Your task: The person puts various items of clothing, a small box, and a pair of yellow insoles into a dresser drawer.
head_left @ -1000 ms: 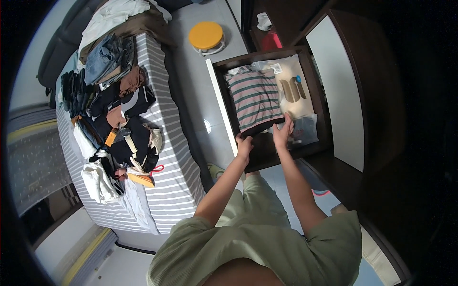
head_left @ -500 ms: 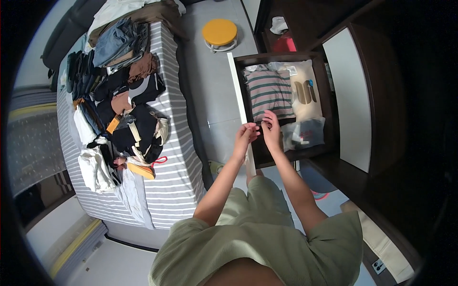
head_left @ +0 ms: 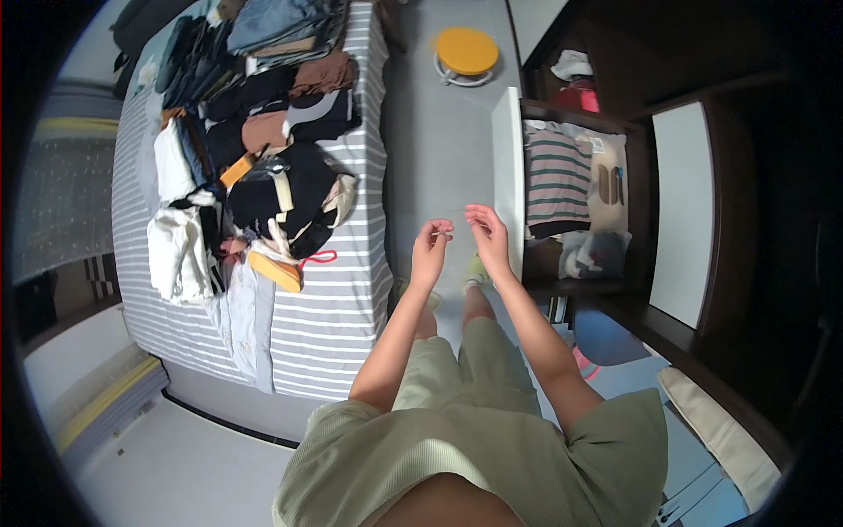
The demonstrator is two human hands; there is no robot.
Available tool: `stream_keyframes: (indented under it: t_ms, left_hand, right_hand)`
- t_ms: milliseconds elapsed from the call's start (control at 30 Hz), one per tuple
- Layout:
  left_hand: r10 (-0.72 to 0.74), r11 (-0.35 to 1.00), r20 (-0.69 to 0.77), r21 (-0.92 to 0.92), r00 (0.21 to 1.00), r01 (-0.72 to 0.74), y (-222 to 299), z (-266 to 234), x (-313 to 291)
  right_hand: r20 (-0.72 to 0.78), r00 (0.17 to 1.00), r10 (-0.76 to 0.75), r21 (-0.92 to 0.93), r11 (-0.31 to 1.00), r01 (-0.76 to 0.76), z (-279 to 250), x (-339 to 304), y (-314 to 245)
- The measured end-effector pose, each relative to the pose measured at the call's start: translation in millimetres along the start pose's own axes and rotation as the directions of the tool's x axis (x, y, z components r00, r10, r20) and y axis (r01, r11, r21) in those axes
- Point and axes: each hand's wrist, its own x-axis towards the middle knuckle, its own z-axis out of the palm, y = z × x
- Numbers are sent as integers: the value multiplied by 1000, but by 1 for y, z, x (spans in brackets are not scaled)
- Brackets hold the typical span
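Observation:
My left hand (head_left: 430, 249) hovers over the floor between bed and drawer, its fingers loosely curled and holding nothing. Close beside it, my right hand (head_left: 490, 239) is also bare, fingers apart, just left of the drawer's white front (head_left: 507, 167). The pulled-out drawer holds a folded striped garment (head_left: 559, 180) in pink-grey and green. Behind that lies a cream package (head_left: 608, 198) with brown oval shapes on it. A clear plastic bag (head_left: 593, 255) of pale contents sits at the drawer's near end.
On the left, a striped bed (head_left: 329, 351) carries folded jeans (head_left: 285, 26), dark and brown clothes, a black bag (head_left: 272, 198) and white garments (head_left: 178, 250). A yellow round stool (head_left: 467, 51) stands at the far end of the aisle. Dark shelving (head_left: 746, 220) lines the right.
My hands have moved from the drawer's front edge to above the floor at its left. My view has shifted, so the bed and drawer sit further right in the picture.

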Motion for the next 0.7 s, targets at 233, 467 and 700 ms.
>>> stream_keyframes:
  t_ms: [233, 467, 700]
  left_hand:
    - [32, 999, -96, -31, 995, -35, -1, -79, -26]
    - [17, 996, -195, -82, 981, -34, -9, -153, -59]
    - [-20, 997, -327, -75, 945, -5, -12, -222, -95]
  right_hand:
    - [164, 986, -17, 23, 1000, 13, 86, -21, -5]
    - [361, 932, -7, 25, 1000, -2, 162, -47, 2]
    - [496, 868, 26, -5, 1000, -27, 229, -69, 12]
